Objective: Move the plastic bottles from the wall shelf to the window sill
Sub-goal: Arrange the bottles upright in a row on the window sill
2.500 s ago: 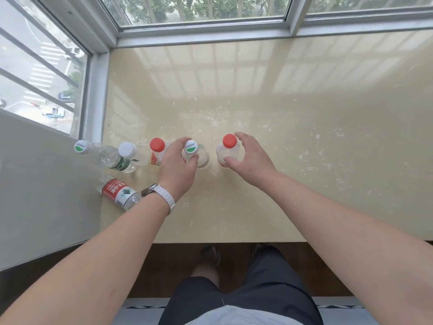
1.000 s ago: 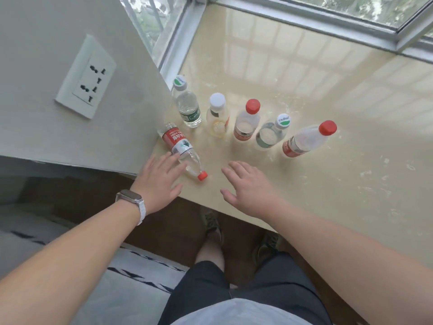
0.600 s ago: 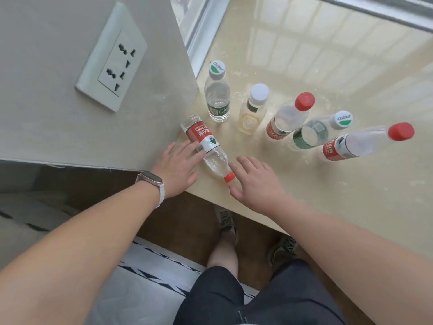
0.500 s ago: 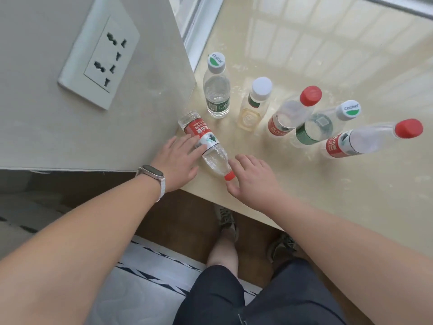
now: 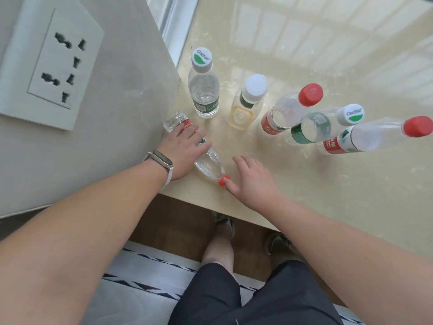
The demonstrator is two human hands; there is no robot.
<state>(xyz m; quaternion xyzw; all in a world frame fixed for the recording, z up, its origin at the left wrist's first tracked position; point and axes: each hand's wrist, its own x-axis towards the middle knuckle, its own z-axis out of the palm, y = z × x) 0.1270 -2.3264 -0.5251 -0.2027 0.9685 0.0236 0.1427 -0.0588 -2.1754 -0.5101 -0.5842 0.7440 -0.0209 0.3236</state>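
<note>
Several clear plastic bottles stand in a row on the cream window sill [image 5: 304, 195]: a green-labelled one [image 5: 203, 90] at the left, a white-capped one [image 5: 247, 103], a red-capped one [image 5: 289, 109], another green-labelled one [image 5: 323, 124] and a red-labelled one [image 5: 375, 137] at the right. A red-labelled bottle [image 5: 208, 164] lies on its side near the sill's front left corner. My left hand [image 5: 184, 150] rests over its middle, fingers curled around it. My right hand [image 5: 251, 181] is beside its red cap, thumb touching the cap, fingers apart.
A grey wall [image 5: 105, 137] with a white socket plate [image 5: 50, 66] stands directly left of the lying bottle. The window frame [image 5: 173, 24] runs along the sill's far left. Below the sill's front edge are my legs, shoes and a patterned rug [image 5: 145, 277].
Both hands left the standing bottles and came back to the lying bottle. My left hand now covers its label and my right thumb has reached its cap.
</note>
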